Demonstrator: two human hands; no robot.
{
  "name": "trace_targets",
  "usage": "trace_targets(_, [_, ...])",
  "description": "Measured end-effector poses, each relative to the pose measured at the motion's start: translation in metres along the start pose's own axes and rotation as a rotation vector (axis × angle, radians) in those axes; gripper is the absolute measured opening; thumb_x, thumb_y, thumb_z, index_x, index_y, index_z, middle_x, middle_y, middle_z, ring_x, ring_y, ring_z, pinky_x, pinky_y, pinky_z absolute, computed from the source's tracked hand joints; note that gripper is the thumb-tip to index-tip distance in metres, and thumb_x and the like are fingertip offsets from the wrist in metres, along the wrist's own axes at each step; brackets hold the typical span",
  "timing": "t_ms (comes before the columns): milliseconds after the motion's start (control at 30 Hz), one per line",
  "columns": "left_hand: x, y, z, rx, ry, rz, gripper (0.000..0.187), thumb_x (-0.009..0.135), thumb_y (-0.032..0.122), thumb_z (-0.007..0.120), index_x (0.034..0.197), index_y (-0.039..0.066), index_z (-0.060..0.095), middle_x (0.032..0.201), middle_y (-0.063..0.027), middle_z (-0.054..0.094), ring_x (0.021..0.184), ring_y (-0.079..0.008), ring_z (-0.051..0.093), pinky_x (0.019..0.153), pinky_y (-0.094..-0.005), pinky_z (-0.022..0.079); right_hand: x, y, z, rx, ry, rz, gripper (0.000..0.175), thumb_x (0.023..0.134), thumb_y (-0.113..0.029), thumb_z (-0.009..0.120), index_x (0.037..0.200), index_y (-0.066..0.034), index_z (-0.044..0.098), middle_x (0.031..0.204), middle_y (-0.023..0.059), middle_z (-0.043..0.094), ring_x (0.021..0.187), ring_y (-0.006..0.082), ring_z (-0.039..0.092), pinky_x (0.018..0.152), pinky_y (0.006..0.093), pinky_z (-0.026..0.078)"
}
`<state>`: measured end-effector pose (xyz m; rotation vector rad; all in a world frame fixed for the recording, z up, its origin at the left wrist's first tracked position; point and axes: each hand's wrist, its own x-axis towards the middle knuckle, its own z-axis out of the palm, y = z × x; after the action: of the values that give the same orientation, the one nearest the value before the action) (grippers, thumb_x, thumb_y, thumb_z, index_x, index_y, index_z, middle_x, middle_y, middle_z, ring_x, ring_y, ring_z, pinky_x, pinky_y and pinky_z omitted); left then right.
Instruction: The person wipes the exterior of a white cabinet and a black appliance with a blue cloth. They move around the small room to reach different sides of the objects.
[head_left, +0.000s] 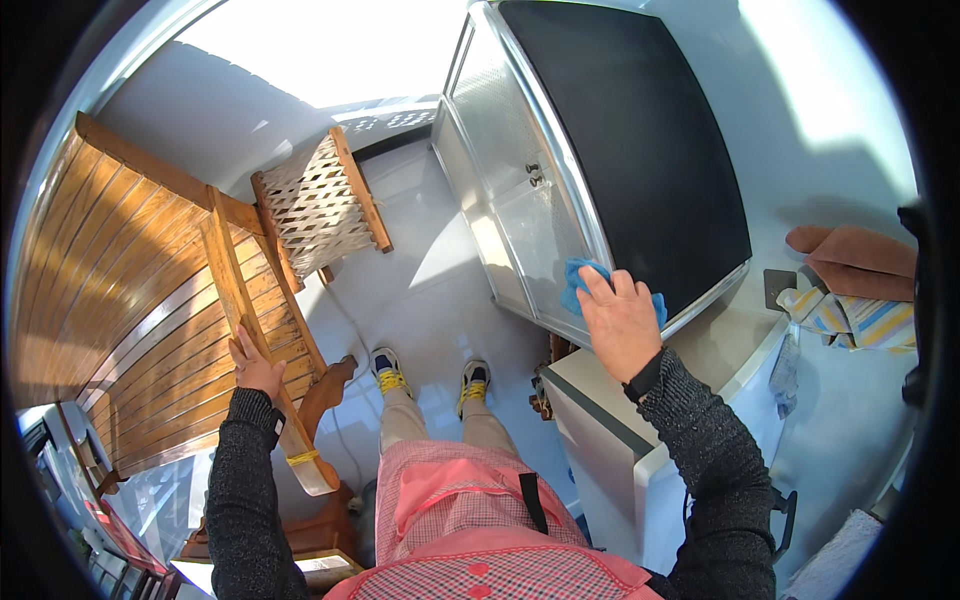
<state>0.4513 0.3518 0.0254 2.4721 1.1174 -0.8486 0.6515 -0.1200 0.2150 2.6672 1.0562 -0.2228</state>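
Note:
My right hand (621, 326) grips a blue cloth (574, 289), pressing it against the near corner of a metal-framed cabinet (517, 206) where its front meets the black top (637, 150). Part of the cloth is hidden under the palm and fingers. On the other side, my left hand (256, 367) rests with fingers apart on the wooden armrest (225, 270) of a slatted wooden bench (157, 300). It holds nothing that I can see. A yellow tie (302, 457) is wound around the armrest's near end.
A stool with a woven seat (319, 206) stands beside the bench. A pale cabinet (600, 442) is close by my right arm. Brown fabric (862, 259) and a striped cloth (862, 315) hang at the right wall. A cable (341, 420) runs along the floor near my feet.

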Motion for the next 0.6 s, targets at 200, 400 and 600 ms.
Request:
trace_targets(200, [0.006,-0.009,0.004,-0.004,0.007,0.024,0.12,0.078,0.03,0.073,0.146,0.022,-0.026,0.153,-0.0302,-0.006,0.129,-0.0526,0.035,0.105,-0.0474,0.039,0.073,0.005,0.022,0.004,0.124,0.202,0.024,0.083,-0.012,0.055,0.103,-0.0062,0.066,0.128,0.0024,0.05,0.095,0.0242,0.048,0.075,0.0383,0.043])
trace_targets(400, [-0.006,0.035,-0.021,0.367,-0.142,-0.226,0.114,0.078,0.035,0.072,0.15,0.017,-0.014,0.155,-0.0259,-0.003,0.132,-0.0524,0.031,0.108,-0.0468,0.034,-0.012,-0.048,0.007,0.314,-0.411,0.338,0.02,0.082,-0.015,0.057,0.079,-0.0025,0.072,0.114,0.0109,0.054,0.111,0.0325,0.05,0.084,0.0412,0.05])
trace_targets(600, [-0.109,0.153,-0.056,-0.316,-0.198,0.847,0.081,0.088,0.029,0.064,0.15,0.006,0.017,0.152,-0.0208,0.021,0.135,-0.0345,0.033,0.111,-0.0425,0.026,-0.047,-0.069,-0.036,0.909,0.25,0.35,0.036,0.081,-0.003,0.058,0.117,-0.0045,0.061,0.127,0.016,0.049,0.113,0.0364,0.048,0.097,0.0428,0.043])
